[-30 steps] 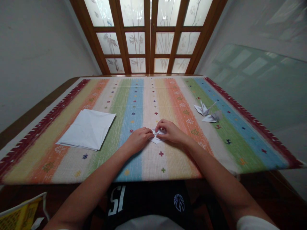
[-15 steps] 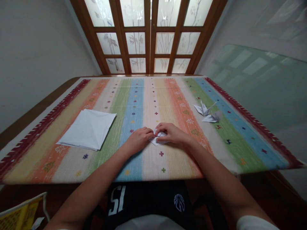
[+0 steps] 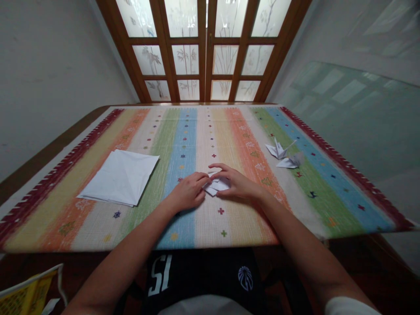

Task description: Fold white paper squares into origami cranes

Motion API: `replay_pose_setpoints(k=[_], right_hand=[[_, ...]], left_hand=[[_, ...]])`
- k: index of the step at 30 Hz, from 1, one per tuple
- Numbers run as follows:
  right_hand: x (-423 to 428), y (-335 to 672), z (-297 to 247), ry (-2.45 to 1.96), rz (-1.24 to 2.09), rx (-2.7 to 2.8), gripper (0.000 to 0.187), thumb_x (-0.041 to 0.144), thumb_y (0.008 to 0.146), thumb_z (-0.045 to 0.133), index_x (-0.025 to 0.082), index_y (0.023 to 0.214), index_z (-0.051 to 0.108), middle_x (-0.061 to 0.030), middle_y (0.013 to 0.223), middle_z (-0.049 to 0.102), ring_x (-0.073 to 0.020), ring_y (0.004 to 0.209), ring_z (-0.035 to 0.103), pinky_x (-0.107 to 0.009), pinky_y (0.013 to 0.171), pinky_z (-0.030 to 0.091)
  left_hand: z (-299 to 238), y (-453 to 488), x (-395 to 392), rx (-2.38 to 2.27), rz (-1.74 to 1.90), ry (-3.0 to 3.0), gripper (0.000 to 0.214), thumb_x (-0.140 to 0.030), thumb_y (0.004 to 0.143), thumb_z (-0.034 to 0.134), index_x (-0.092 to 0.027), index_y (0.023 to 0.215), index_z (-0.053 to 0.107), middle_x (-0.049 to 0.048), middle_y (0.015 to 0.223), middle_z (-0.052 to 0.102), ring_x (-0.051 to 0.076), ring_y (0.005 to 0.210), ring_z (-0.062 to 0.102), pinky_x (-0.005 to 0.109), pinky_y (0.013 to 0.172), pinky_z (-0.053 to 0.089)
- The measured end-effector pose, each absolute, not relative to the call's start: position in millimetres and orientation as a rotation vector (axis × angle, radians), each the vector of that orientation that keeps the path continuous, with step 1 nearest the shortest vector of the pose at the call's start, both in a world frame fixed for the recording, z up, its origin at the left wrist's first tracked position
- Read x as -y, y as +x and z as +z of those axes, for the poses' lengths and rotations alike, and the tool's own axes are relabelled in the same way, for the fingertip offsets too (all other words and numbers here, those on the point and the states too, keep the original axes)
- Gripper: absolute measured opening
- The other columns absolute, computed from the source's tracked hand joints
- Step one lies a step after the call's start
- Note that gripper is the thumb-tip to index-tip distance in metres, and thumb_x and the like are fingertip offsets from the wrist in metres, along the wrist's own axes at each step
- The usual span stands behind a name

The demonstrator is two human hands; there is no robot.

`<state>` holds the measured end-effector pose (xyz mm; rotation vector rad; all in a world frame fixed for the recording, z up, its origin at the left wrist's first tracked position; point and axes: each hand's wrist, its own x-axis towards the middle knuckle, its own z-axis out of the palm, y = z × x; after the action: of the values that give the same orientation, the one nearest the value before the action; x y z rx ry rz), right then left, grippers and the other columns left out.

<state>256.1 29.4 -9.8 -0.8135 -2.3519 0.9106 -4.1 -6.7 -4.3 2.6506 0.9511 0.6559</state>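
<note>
A small folded white paper (image 3: 216,185) lies on the striped tablecloth (image 3: 203,135) near the front middle of the table. My left hand (image 3: 187,192) has its fingers curled and pinches the paper's left edge. My right hand (image 3: 236,183) curves over the paper's right side, with index finger along the top and thumb beneath it, gripping the fold. Much of the paper is covered by my fingers.
A stack of white paper sheets (image 3: 120,176) lies on the left of the cloth. Two finished white paper cranes (image 3: 284,154) sit at the right. A wooden-framed frosted window (image 3: 203,48) stands behind the table. A yellow packet (image 3: 26,295) shows at bottom left.
My right hand's fingers have spread a little and shifted, uncovering more of the white paper between my hands. My left hand has stayed nearly in place.
</note>
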Motion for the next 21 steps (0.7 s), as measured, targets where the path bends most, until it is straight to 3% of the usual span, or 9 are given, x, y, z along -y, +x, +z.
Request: replay_pose_setpoints(k=[8, 13, 17, 21], right_hand=[[-36.9, 259.1, -12.4, -0.882, 1.205, 2.094, 0.039, 0.041, 0.083, 0.091, 0.032, 0.120, 0.085, -0.0086, 0.151, 0.064, -0.0310, 0.136, 0.064, -0.052, 0.123, 0.046], [-38.0, 254.8, -11.4, -0.773, 1.533, 1.908, 0.035, 0.055, 0.091, 0.083, 0.033, 0.118, 0.086, -0.0070, 0.144, 0.071, -0.0268, 0.138, 0.063, -0.051, 0.126, 0.039], [-36.8, 252.9, -6.2, -0.748, 1.720, 1.783, 0.044, 0.067, 0.090, 0.079, 0.029, 0.111, 0.087, -0.0079, 0.137, 0.076, -0.0259, 0.132, 0.065, -0.048, 0.119, 0.044], [-30.1, 253.8, -2.9, -0.792, 1.894, 1.667, 0.060, 0.080, 0.089, 0.072, 0.026, 0.114, 0.086, -0.0081, 0.121, 0.080, -0.0245, 0.112, 0.072, -0.041, 0.104, 0.054]], left_hand=[[-10.9, -4.4, 0.7, -0.963, 0.748, 2.682, 0.032, -0.021, 0.098, 0.066, -0.019, 0.129, 0.064, 0.0149, 0.131, 0.071, 0.030, 0.125, 0.067, 0.048, 0.106, 0.058], [-10.2, -6.1, 1.2, -1.001, 0.798, 2.661, 0.024, -0.020, 0.105, 0.059, -0.019, 0.128, 0.066, 0.0125, 0.124, 0.074, 0.024, 0.110, 0.073, 0.039, 0.095, 0.061], [-7.2, -7.4, 4.8, -0.979, 0.844, 2.623, 0.022, -0.019, 0.108, 0.054, -0.019, 0.125, 0.069, 0.0107, 0.115, 0.078, 0.022, 0.101, 0.075, 0.035, 0.090, 0.061], [-3.8, -6.3, 6.4, -1.003, 0.878, 2.489, 0.019, -0.018, 0.103, 0.058, -0.018, 0.117, 0.072, 0.0093, 0.107, 0.079, 0.021, 0.094, 0.075, 0.032, 0.086, 0.057]])
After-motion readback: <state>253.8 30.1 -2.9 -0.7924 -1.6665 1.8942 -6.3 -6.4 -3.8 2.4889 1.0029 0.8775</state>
